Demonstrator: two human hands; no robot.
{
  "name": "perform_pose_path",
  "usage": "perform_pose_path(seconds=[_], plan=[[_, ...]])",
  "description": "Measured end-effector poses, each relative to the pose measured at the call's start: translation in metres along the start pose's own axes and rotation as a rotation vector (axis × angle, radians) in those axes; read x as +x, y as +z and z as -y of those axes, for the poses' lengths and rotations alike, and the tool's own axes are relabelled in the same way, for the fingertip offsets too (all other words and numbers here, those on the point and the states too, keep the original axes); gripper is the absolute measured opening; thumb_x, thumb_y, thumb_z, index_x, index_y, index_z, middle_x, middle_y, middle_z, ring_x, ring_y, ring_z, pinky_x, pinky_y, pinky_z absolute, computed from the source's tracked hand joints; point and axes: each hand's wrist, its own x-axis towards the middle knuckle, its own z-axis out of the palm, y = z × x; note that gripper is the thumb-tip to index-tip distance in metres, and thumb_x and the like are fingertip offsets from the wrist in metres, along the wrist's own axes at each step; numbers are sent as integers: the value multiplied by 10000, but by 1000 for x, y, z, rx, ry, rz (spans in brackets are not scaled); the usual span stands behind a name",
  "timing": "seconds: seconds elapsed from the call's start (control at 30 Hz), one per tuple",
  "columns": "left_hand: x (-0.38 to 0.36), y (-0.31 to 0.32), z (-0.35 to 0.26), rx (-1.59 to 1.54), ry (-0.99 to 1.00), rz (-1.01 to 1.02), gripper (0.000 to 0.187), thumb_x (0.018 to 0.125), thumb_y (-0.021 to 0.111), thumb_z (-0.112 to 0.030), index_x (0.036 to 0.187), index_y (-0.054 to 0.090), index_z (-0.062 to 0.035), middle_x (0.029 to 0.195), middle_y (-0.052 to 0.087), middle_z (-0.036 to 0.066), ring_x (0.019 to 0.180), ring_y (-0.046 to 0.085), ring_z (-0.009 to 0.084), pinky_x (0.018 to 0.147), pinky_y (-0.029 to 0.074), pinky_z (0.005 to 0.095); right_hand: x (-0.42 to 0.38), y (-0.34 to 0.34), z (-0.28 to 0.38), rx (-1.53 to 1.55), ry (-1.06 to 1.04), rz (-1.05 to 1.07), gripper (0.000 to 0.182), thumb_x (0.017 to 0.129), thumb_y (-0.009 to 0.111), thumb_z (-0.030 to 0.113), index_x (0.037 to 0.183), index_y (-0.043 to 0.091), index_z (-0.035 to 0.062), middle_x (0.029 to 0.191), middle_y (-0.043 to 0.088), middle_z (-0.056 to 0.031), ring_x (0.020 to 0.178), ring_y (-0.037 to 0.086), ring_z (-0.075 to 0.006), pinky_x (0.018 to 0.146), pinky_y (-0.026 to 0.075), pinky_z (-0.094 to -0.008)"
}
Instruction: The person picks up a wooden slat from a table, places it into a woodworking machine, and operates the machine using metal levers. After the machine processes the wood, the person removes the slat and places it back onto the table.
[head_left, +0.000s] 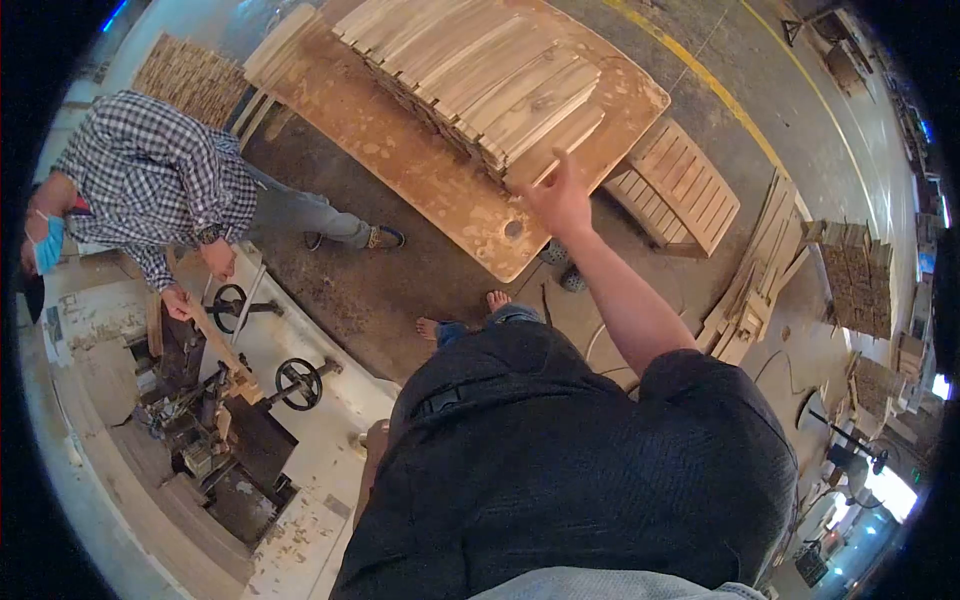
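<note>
My right hand [560, 203] reaches over the near corner of a worn wooden table [400, 175], its fingers apart. The fingertips are right at the lower edge of a stack of wooden slats [480, 70], beside the nearest slat [555, 143]. Only a strip of bare skin from my left arm [372, 465] shows beside my dark clothing, next to the pale machine bed. My left fingers are hidden there.
At the left, a person [160, 170] in a checked shirt holds a wooden piece [212, 330] over a machine with black handwheels [298, 384]. A slatted wooden stand [685, 190], loose boards [750, 280] and stacked wood [853, 278] lie to the right.
</note>
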Motion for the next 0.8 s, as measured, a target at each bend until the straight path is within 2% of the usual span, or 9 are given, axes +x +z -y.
perform_pose_path(seconds=[0.07,0.13,0.17,0.23,0.5,0.6,0.7,0.73,0.8], plan=[[13,11,4,138,289,-55,418,922,558,-360,1140,664,-19,1020,706,207,985,671,357,862,518,428,-3,13,3,-122,-41,49,857,754,766,471,1417,353,118,1041,663,-169,980,654,-349,824,529,-437],[21,-12,-41,-708,-283,-12,398,918,596,-261,1227,624,-11,1018,715,212,989,684,310,836,532,383,-2,14,7,-243,-78,93,930,742,769,468,1469,297,132,1147,648,-187,1068,633,-356,878,518,-438],[10,-88,-140,-229,-244,16,379,889,650,-187,1203,628,24,1010,714,228,961,693,258,815,541,363,1,12,12,-251,-52,118,940,744,760,480,1474,282,129,1153,651,-193,1079,631,-369,878,519,-448],[19,-116,-174,-289,-276,-16,391,866,679,-195,1190,636,20,1018,715,222,955,695,260,816,540,362,4,9,15,-258,-28,141,951,746,751,492,1478,266,127,1160,653,-199,1090,630,-383,879,521,-459],[55,-69,-88,-382,-150,-120,328,859,685,-211,1133,669,-30,945,720,185,911,689,322,804,538,394,9,9,0,-239,-95,126,967,736,768,547,1482,269,186,1053,686,-184,1003,662,-380,842,523,-470],[23,-107,-142,-347,-313,-61,365,843,697,-263,1149,670,-67,997,718,173,940,682,347,809,536,415,-5,3,6,-17,-18,155,1015,749,815,427,1516,229,116,1043,690,-146,932,683,-298,844,523,-412],[25,-90,-124,-243,-424,-72,445,821,710,-340,1191,660,-97,1089,709,149,1003,676,336,864,534,415,-27,30,-38,348,-239,47,658,839,766,318,1333,465,6,786,640,-71,699,619,-199,688,526,-332],[26,-78,-114,-290,-464,-113,445,821,710,-340,1191,660,-97,1089,709,149,1003,676,336,864,534,415,-30,35,-55,208,-326,112,368,862,723,249,1125,614,16,747,624,-73,642,597,-194,640,507,-346],[29,-56,-97,-158,-406,-130,505,800,711,-388,1219,653,-113,1172,684,140,1078,649,348,934,521,422,-48,58,-95,12,-366,265,176,860,696,199,889,658,30,703,604,-94,631,595,-183,611,492,-353]])
